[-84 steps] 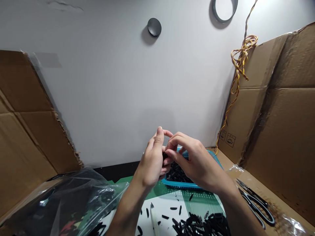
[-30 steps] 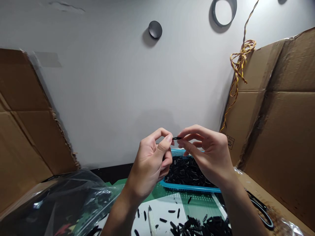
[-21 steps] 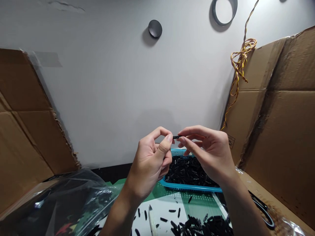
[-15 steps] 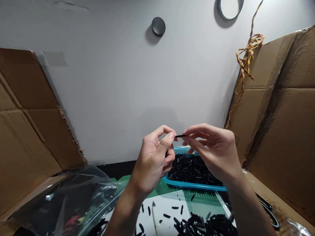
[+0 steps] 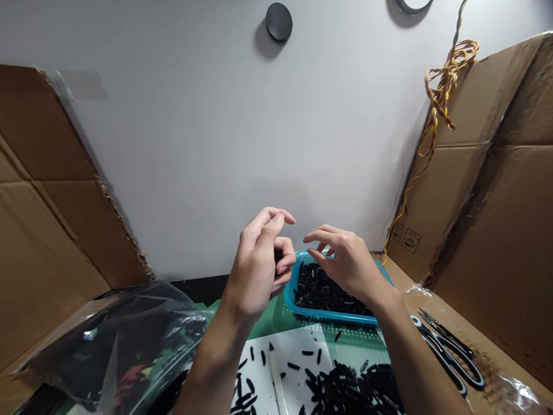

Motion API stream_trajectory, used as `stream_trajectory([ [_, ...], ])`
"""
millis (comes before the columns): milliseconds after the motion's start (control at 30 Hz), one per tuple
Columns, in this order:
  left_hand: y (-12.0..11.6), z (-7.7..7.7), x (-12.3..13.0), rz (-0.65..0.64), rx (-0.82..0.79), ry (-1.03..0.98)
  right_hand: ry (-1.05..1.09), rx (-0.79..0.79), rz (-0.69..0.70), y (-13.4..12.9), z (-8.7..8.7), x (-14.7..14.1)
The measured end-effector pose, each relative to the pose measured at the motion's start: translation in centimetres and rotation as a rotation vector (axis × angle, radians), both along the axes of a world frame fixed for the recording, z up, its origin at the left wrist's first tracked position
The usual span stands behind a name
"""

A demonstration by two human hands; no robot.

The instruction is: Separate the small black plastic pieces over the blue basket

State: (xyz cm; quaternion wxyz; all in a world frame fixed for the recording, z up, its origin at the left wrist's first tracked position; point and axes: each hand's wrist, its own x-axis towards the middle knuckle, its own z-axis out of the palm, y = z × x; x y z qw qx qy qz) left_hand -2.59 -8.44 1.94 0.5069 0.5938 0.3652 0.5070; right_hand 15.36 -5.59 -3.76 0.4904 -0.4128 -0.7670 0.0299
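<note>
My left hand (image 5: 261, 259) is raised above the work surface, its lower fingers curled round small black pieces (image 5: 278, 253) that show only as a dark patch in the palm. Its thumb lies against the index finger. To the right, my right hand (image 5: 345, 259) hovers over the blue basket (image 5: 332, 316), thumb and fingers apart with nothing visible between them. Inside the basket lie many thin black pieces (image 5: 319, 291). More black pieces (image 5: 358, 389) form a pile below, and others are scattered on white paper (image 5: 302, 340) beside a white pen-like tool (image 5: 276, 374) with a dark tip.
Cardboard walls stand at left (image 5: 52, 230) and right (image 5: 496, 219). A clear plastic bag (image 5: 142, 334) covers the lower left. Scissors (image 5: 453, 357) and tweezers (image 5: 440, 328) lie at the right. Twisted yellow wire (image 5: 444, 86) hangs by the right cardboard.
The thin black piece held between both hands is no longer visible there. My right hand has drawn away and opened its fingertips. The view has tilted down, showing the scissors.
</note>
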Motion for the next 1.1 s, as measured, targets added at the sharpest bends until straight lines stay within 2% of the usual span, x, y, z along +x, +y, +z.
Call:
stream_trajectory([
  [100,0.3,-0.2,0.2,0.005,0.021,0.03,-0.028,-0.019,0.017,-0.7,0.2,-0.1],
  [167,0.3,-0.4,0.4,-0.006,0.03,0.043,0.027,0.009,0.054,-1.8,0.8,-0.3],
  [333,0.0,-0.8,0.8,-0.047,-0.024,-0.027,0.237,0.086,0.25,-4.5,2.1,-1.0],
  [500,-0.2,-0.8,0.6,-0.042,-0.068,-0.047,0.255,0.053,0.275,-5.0,2.4,-1.4],
  [600,-0.2,-1.0,0.3,-0.031,0.028,0.023,0.217,-0.021,0.286,-5.0,2.6,-1.5],
  [733,-0.4,-1.2,0.0,-0.005,0.156,0.242,0.187,-0.191,0.351,-5.1,3.0,-1.2],
  [867,-0.2,-0.9,-0.2,-0.017,0.188,0.36,0.202,-0.343,0.418,-5.2,3.5,-1.2],
  [967,0.0,-0.7,-0.2,-0.071,0.123,0.287,0.217,-0.347,0.42,-5.3,3.6,-1.5],
  [1100,0.0,-0.2,0.0,-0.072,0.022,0.114,0.326,-0.266,0.379,-5.4,3.7,-1.3],
])
